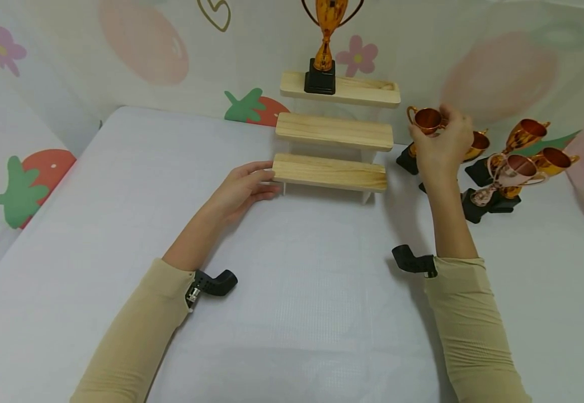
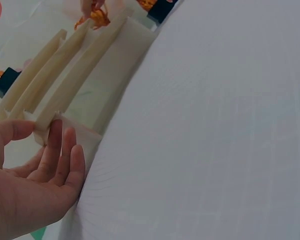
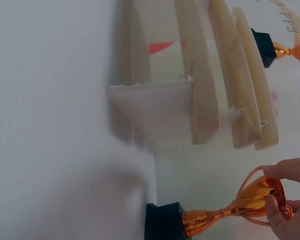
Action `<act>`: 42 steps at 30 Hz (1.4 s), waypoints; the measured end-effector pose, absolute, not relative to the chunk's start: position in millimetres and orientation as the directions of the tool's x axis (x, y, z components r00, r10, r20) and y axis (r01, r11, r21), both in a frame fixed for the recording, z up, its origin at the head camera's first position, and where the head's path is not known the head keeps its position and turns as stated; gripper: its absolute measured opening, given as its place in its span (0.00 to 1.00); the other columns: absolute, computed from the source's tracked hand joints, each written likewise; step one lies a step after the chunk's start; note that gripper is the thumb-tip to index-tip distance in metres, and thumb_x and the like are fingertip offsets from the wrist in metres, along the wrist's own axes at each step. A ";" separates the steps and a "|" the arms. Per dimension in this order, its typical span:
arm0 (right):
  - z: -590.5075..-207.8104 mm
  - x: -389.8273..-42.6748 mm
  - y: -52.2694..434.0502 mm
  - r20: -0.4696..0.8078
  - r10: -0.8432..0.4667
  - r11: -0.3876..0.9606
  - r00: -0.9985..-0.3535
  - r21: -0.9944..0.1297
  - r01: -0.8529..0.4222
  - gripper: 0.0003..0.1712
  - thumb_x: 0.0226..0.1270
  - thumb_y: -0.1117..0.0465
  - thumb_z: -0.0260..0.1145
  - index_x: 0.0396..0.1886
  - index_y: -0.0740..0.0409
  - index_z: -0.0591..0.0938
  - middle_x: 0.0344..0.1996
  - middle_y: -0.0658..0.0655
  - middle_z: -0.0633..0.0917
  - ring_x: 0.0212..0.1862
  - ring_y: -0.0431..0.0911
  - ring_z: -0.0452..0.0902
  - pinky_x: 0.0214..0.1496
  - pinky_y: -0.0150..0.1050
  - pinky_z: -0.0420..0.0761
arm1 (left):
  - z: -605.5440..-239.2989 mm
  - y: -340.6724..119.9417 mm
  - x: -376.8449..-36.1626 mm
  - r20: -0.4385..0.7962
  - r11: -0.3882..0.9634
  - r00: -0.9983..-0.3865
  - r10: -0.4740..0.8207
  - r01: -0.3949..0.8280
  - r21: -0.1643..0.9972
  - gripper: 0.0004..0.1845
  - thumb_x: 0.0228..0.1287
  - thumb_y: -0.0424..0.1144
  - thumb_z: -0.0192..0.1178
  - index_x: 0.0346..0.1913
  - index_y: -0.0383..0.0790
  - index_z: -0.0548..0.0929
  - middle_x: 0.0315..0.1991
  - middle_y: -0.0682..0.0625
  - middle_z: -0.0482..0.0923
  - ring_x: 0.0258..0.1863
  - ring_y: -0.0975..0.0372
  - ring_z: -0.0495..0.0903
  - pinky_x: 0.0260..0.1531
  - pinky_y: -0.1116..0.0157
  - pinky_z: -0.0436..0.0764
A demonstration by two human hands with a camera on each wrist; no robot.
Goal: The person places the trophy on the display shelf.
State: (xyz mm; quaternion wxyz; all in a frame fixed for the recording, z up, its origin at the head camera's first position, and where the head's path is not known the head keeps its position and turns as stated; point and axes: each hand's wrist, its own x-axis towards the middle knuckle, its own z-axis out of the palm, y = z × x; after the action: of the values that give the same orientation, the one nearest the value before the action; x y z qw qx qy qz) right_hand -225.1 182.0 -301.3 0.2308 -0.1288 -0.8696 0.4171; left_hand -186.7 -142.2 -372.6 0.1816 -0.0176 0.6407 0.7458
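Note:
My left hand holds the left end of the lowest board on a three-tier wooden display stand. In the left wrist view its thumb lies on the board's upper side and fingers reach underneath. My right hand grips a gold trophy cup by its bowl, right of the stand. That trophy's black base shows in the right wrist view, close to the white tabletop. On the top tier stands another gold trophy with a black base. The middle and lowest boards carry nothing.
To the right of my right hand, several trophies stand close together, among them a pinkish one and a gold one. A white cloth covers the table. Behind the stand hangs a patterned backdrop.

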 end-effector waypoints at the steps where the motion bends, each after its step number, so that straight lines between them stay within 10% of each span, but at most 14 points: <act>1: -301.7 -225.2 182.0 0.302 0.416 0.622 -0.858 -0.783 0.026 0.34 0.71 0.62 0.74 0.73 0.66 0.75 0.68 0.64 0.74 0.72 0.52 0.67 0.72 0.35 0.72 | -372.6 -142.2 -186.6 -0.260 -0.112 -0.933 0.248 -0.294 0.949 0.27 0.83 0.33 0.48 0.79 0.28 0.63 0.67 0.36 0.71 0.41 0.66 0.84 0.45 0.73 0.84; 17: -298.9 -221.0 180.7 0.327 0.395 0.623 -0.859 -0.782 -0.012 0.30 0.73 0.60 0.72 0.71 0.67 0.78 0.66 0.67 0.76 0.69 0.56 0.69 0.71 0.42 0.70 | -368.4 -141.8 -183.4 -0.270 -0.102 -0.931 0.245 -0.301 0.948 0.27 0.83 0.34 0.48 0.79 0.29 0.63 0.66 0.38 0.72 0.42 0.66 0.84 0.45 0.74 0.83; 42: -295.4 -219.4 184.4 0.325 0.417 0.565 -0.849 -0.824 -0.038 0.30 0.68 0.56 0.75 0.66 0.64 0.83 0.62 0.62 0.83 0.54 0.47 0.80 0.46 0.25 0.79 | -368.1 -142.2 -182.8 -0.272 -0.094 -0.931 0.244 -0.302 0.949 0.27 0.83 0.34 0.48 0.79 0.30 0.63 0.68 0.36 0.71 0.43 0.66 0.84 0.45 0.73 0.83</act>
State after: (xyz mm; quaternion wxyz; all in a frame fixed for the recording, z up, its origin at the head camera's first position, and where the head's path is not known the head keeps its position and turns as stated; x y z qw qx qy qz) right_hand -219.4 184.4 -295.4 0.2510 -0.1116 -0.8483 0.4527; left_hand -182.8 -142.2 -368.1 0.1848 -0.0223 0.6473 0.7391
